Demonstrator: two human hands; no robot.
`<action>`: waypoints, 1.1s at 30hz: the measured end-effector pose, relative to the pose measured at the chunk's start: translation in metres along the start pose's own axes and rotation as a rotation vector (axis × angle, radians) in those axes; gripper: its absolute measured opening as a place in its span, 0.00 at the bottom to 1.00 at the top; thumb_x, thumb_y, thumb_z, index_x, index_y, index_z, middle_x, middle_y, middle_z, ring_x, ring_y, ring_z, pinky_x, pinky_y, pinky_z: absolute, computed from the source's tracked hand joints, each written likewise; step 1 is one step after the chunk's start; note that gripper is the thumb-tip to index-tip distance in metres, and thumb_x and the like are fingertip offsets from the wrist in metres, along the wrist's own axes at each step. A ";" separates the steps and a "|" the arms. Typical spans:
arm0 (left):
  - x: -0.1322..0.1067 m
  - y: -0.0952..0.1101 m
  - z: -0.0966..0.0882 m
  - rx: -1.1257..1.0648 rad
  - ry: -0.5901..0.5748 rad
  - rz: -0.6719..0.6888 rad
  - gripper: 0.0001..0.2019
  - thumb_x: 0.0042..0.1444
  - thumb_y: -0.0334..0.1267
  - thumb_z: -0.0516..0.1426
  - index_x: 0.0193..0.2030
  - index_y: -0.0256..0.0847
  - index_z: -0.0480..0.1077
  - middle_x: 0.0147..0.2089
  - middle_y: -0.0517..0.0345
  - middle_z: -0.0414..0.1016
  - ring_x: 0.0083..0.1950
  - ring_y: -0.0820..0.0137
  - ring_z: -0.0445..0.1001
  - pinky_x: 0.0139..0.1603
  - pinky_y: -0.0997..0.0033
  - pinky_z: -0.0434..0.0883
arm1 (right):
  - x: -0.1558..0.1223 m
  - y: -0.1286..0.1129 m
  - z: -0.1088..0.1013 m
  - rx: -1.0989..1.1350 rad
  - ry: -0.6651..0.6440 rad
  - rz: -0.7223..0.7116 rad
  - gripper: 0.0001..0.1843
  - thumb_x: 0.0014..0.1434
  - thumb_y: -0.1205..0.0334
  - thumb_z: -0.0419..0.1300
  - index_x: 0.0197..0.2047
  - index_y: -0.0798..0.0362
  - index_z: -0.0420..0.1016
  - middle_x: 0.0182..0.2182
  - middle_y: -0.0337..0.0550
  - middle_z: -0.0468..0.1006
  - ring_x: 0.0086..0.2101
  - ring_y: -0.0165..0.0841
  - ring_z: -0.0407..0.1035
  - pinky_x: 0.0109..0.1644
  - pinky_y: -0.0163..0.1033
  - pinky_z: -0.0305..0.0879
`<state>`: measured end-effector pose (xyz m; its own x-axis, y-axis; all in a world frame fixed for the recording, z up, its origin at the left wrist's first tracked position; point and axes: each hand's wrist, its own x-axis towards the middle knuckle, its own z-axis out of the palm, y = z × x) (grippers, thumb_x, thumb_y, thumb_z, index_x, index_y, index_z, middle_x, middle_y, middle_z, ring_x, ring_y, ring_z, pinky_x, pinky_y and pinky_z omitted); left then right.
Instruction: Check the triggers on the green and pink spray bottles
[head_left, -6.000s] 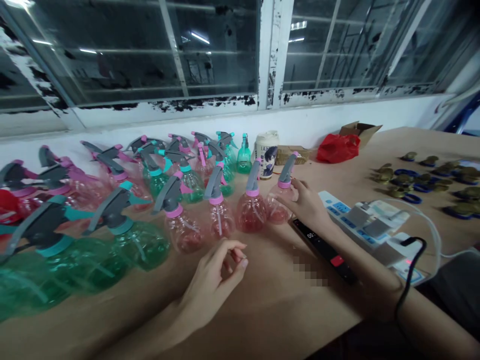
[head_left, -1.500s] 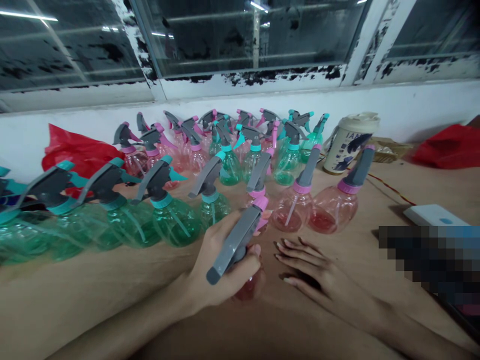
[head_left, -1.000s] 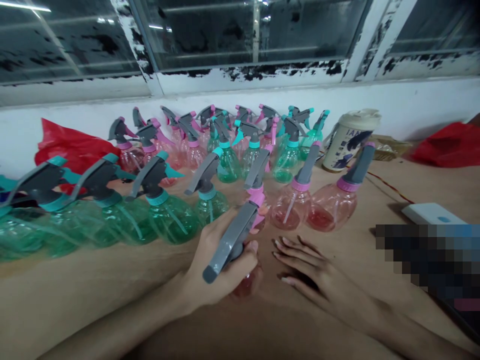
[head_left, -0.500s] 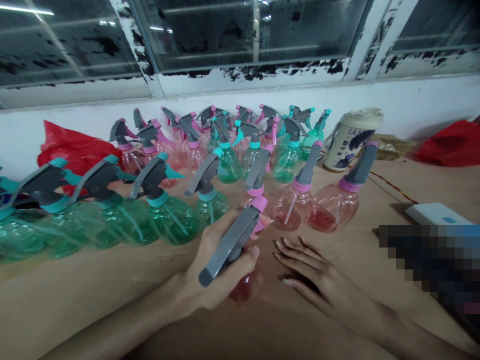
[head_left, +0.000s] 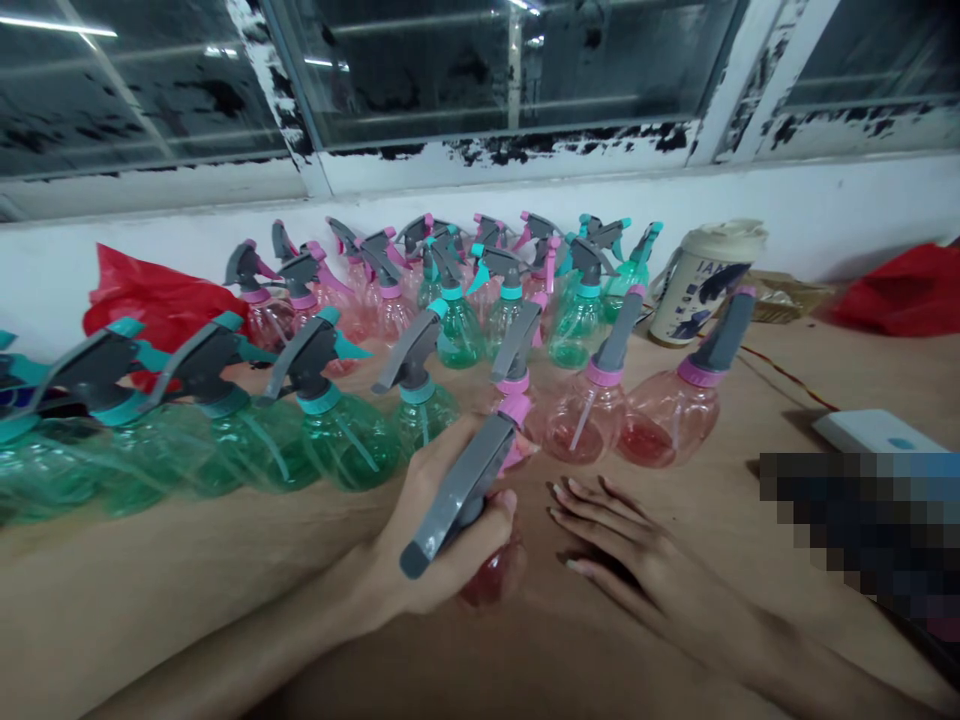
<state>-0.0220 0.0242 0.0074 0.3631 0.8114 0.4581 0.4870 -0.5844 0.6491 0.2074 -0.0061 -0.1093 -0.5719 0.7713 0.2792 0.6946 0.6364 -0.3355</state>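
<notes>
My left hand (head_left: 424, 540) is wrapped round the neck of a pink spray bottle (head_left: 491, 570) with a grey trigger head (head_left: 461, 485), holding it just above the brown table (head_left: 675, 650). Its pink nozzle points away from me. My right hand (head_left: 619, 545) lies beside the bottle on the table, fingers spread and resting on their tips, holding nothing. Just beyond stand two more pink bottles (head_left: 596, 415) in a row.
Several green spray bottles (head_left: 337, 430) line the left, with more pink and green ones (head_left: 457, 290) against the white wall. A lidded cup (head_left: 701, 280), red bags (head_left: 150, 295) and a white power strip (head_left: 874, 430) stand around.
Six seconds ago both hands were empty, the right touching a standing pink bottle. Over the last second and a half the left hand kept its grip, shifting the bottle only slightly.
</notes>
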 end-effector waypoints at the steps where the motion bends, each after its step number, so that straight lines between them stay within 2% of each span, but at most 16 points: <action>1: 0.000 -0.001 0.001 -0.007 -0.002 0.029 0.08 0.45 0.34 0.52 0.34 0.47 0.65 0.28 0.62 0.68 0.26 0.70 0.69 0.30 0.69 0.72 | 0.000 0.000 0.000 -0.001 -0.003 0.002 0.26 0.62 0.57 0.52 0.63 0.46 0.56 0.60 0.41 0.62 0.59 0.37 0.56 0.62 0.53 0.53; 5: -0.004 -0.003 0.005 -0.037 0.036 0.085 0.09 0.47 0.31 0.52 0.36 0.47 0.64 0.29 0.62 0.67 0.26 0.70 0.68 0.29 0.69 0.72 | 0.001 0.000 -0.001 0.003 -0.007 0.003 0.26 0.62 0.57 0.52 0.63 0.46 0.56 0.59 0.41 0.63 0.58 0.37 0.57 0.62 0.53 0.53; 11: -0.005 -0.005 0.010 -0.029 0.034 0.081 0.12 0.49 0.29 0.52 0.42 0.46 0.64 0.35 0.61 0.70 0.34 0.69 0.72 0.36 0.68 0.73 | 0.001 -0.001 -0.002 0.010 0.026 0.000 0.24 0.61 0.57 0.53 0.61 0.46 0.59 0.58 0.42 0.65 0.58 0.38 0.58 0.61 0.53 0.55; 18: -0.012 -0.015 0.017 -0.046 0.039 0.009 0.12 0.49 0.27 0.54 0.40 0.45 0.65 0.40 0.60 0.72 0.39 0.69 0.75 0.39 0.69 0.74 | 0.001 0.000 -0.001 -0.010 0.004 -0.001 0.24 0.61 0.55 0.53 0.61 0.47 0.60 0.59 0.42 0.63 0.58 0.38 0.57 0.61 0.53 0.55; 22: -0.014 -0.017 0.019 -0.061 0.060 0.006 0.12 0.48 0.26 0.55 0.38 0.45 0.66 0.39 0.61 0.73 0.38 0.71 0.74 0.39 0.71 0.73 | 0.001 0.000 -0.003 0.016 0.011 -0.001 0.24 0.61 0.56 0.54 0.60 0.46 0.60 0.58 0.42 0.65 0.58 0.38 0.58 0.61 0.53 0.54; 25: -0.011 -0.014 0.017 -0.026 0.056 0.020 0.10 0.48 0.27 0.55 0.37 0.45 0.66 0.38 0.61 0.71 0.37 0.70 0.73 0.40 0.68 0.73 | 0.002 -0.002 -0.005 0.020 -0.007 0.013 0.24 0.61 0.56 0.54 0.60 0.45 0.61 0.58 0.41 0.65 0.58 0.38 0.58 0.61 0.53 0.54; 28: -0.007 -0.009 0.011 0.004 0.005 0.019 0.04 0.49 0.30 0.53 0.30 0.43 0.62 0.29 0.62 0.66 0.31 0.69 0.69 0.34 0.67 0.71 | 0.002 -0.002 -0.006 0.015 -0.016 0.017 0.24 0.61 0.55 0.54 0.60 0.45 0.60 0.59 0.40 0.64 0.58 0.38 0.58 0.61 0.52 0.54; 30: -0.005 -0.006 0.008 0.000 -0.042 0.022 0.05 0.50 0.31 0.51 0.26 0.44 0.58 0.26 0.62 0.63 0.29 0.69 0.67 0.32 0.67 0.69 | 0.002 -0.002 -0.006 0.004 -0.026 0.014 0.24 0.61 0.55 0.53 0.60 0.45 0.60 0.60 0.40 0.63 0.58 0.37 0.57 0.62 0.52 0.54; 33: -0.003 -0.005 0.004 -0.021 -0.080 0.027 0.06 0.50 0.32 0.50 0.25 0.44 0.56 0.26 0.62 0.62 0.27 0.70 0.66 0.30 0.69 0.67 | 0.001 -0.001 -0.005 -0.002 -0.028 0.014 0.24 0.62 0.55 0.53 0.61 0.46 0.60 0.60 0.39 0.62 0.59 0.37 0.56 0.62 0.51 0.54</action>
<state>-0.0223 0.0241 0.0004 0.4382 0.7914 0.4262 0.4598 -0.6048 0.6503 0.2082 -0.0058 -0.1037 -0.5740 0.7799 0.2494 0.7036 0.6256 -0.3370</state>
